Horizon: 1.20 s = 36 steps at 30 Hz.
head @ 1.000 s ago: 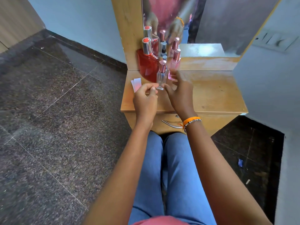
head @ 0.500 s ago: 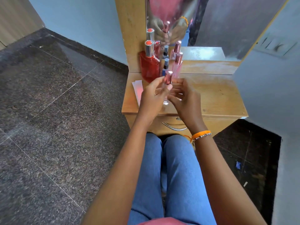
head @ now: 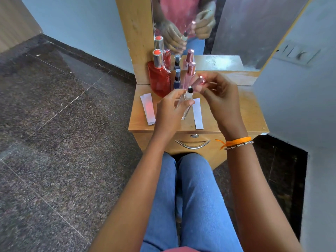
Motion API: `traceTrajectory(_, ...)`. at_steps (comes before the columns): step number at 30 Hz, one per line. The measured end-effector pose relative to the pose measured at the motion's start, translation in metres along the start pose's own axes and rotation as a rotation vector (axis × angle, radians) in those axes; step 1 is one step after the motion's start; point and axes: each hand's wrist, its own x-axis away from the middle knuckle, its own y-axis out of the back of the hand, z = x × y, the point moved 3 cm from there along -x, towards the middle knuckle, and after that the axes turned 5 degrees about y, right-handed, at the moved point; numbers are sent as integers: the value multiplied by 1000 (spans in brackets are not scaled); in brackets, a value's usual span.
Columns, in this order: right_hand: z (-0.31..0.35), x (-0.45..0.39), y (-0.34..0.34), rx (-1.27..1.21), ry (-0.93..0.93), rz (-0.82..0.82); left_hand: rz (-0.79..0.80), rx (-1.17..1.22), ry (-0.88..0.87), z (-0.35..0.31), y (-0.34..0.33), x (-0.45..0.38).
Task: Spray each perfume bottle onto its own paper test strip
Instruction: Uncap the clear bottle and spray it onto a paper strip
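Note:
My left hand [head: 170, 110] holds a small clear perfume bottle [head: 185, 103] above the wooden dresser top [head: 236, 113], its black spray nozzle bare and tilted up to the right. My right hand [head: 220, 99] pinches the bottle's pink metallic cap [head: 199, 82], just off the nozzle. One white paper strip [head: 197, 113] lies under the hands. A small stack of strips [head: 148, 109] lies at the left edge. At the back stand a large red bottle [head: 159, 79], a small dark blue bottle [head: 177, 79] and a pink bottle [head: 189, 74].
A mirror [head: 227, 24] rises behind the bottles and repeats them and my hands. A drawer with a metal handle [head: 192, 144] faces my knees. A wall [head: 300, 88] stands close on the right, dark stone floor [head: 63, 124] on the left.
My left hand picked the clear bottle up off the dresser. My right hand pulled its pink cap off, baring the nozzle. A paper strip under the hands has come into view.

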Motion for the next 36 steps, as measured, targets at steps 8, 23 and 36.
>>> traceTrajectory(8,-62,25,35,548,-137,-86,7,41,32,8,-4,1)
traceTrajectory(23,-32,43,5,73,-90,119,213,97,28,0,-20,-12)
traceTrajectory(36,-37,45,39,22,-86,46,38,-730,-76,20,-67,-19)
